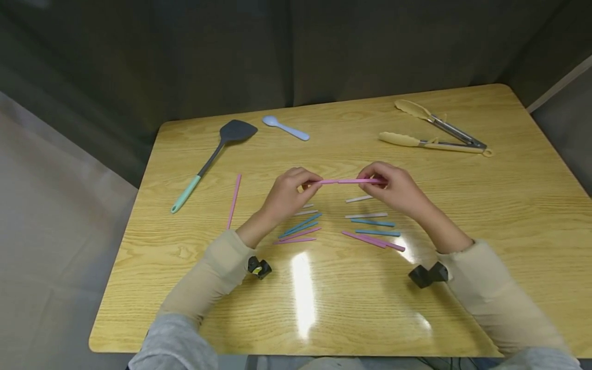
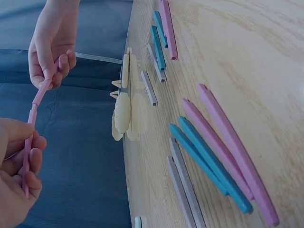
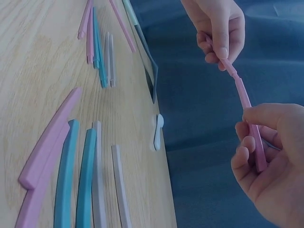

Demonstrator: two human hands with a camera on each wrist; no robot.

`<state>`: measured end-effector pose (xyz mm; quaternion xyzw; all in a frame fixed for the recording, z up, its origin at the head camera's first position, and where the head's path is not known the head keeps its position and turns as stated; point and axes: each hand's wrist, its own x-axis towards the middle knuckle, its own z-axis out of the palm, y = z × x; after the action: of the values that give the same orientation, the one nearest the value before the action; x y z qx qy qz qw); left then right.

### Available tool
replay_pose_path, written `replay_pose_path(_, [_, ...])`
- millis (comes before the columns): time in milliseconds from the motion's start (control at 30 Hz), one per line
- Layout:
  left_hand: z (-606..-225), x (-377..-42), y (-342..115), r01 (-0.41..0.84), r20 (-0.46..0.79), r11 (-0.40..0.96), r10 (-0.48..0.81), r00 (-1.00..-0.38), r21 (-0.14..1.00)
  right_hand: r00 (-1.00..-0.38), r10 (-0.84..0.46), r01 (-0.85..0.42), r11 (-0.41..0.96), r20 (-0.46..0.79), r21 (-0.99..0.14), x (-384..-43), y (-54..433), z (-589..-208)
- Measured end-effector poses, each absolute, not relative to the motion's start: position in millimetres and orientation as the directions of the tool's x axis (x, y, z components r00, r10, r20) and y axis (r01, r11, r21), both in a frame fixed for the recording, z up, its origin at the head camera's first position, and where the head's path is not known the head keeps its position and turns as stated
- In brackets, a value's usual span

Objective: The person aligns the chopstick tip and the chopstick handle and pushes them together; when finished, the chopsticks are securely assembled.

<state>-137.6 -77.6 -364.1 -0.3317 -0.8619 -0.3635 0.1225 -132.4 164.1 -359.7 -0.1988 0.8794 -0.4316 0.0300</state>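
Holding two pink sticks end to end, we are pinching one in our left hand, one in our right hand.

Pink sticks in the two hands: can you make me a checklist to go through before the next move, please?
1. Left hand pinches its pink stick: ok.
2. Right hand grips the other pink stick: ok.
3. The two held sticks meet end to end: ok.
4. The joint is pushed all the way together: cannot tell, that spot is too small.
5. The held sticks are up off the table: ok, the wrist views show them raised.
6. Tongs and spatula are out of the way: ok, neither touches a hand.
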Motion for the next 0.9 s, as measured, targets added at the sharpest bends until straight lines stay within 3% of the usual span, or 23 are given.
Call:
replay_pose_path(567, [-358, -132, -77, 0.65, 0.44, 0.558, 0.478, -0.76, 0.516, -0.868, -0.397, -0.483, 0.534, 0.299, -0.694, -130, 155, -359])
replay_pose_path(900, [-352, -128, -74, 0.679, 0.49, 0.525, 0.471, -0.734, 0.513, -0.83, -0.38, -0.553, 0.478, 0.407, -0.682, -125, 153, -354])
